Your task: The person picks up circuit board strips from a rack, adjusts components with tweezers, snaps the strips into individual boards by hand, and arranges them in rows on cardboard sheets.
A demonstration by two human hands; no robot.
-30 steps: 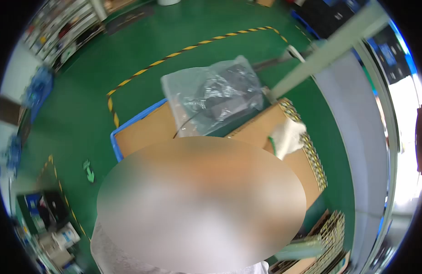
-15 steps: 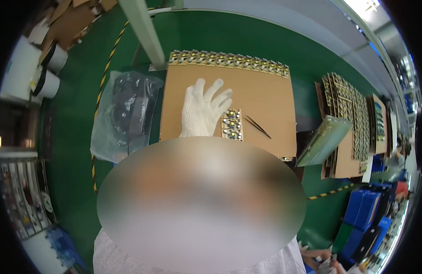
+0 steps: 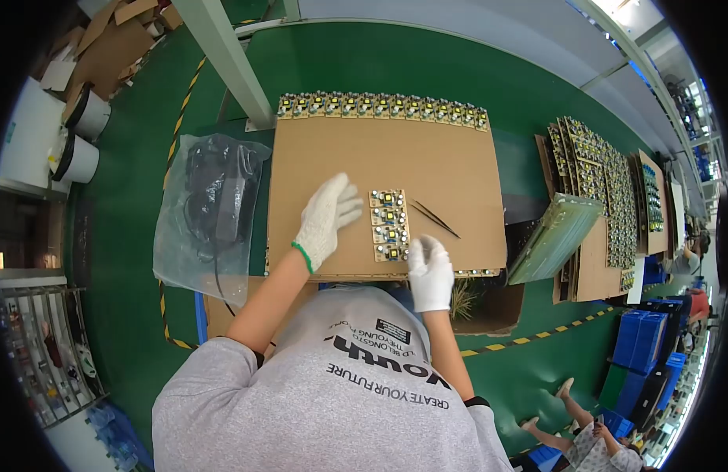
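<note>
A narrow panel of circuit boards [image 3: 389, 216] with yellow-topped parts lies on the brown cardboard sheet [image 3: 325, 145]. My left hand [image 3: 325, 220], in a white knit glove with a green cuff, is over the cardboard left of the panel, its fingers stretched out and holding nothing. At the panel's lower right corner is my right hand [image 3: 432, 277], also white-gloved, thumb and fingers apart, fingertips right by the board's edge. Black tweezers [image 3: 436, 219] rest just right of the panel, above my right hand.
A row of circuit boards [image 3: 380, 106] lines the far edge of the cardboard. To the left sits a clear plastic bag [image 3: 210, 212] with dark contents. Stacked board-covered sheets [image 3: 592, 181] and a tilted greenish panel [image 3: 554, 240] stand right. A seated person [image 3: 596, 448] is at lower right.
My left hand has moved down and left, away from the panel, its fingers less spread. My right hand and the panel's lower end, hidden by blur before, now show.
</note>
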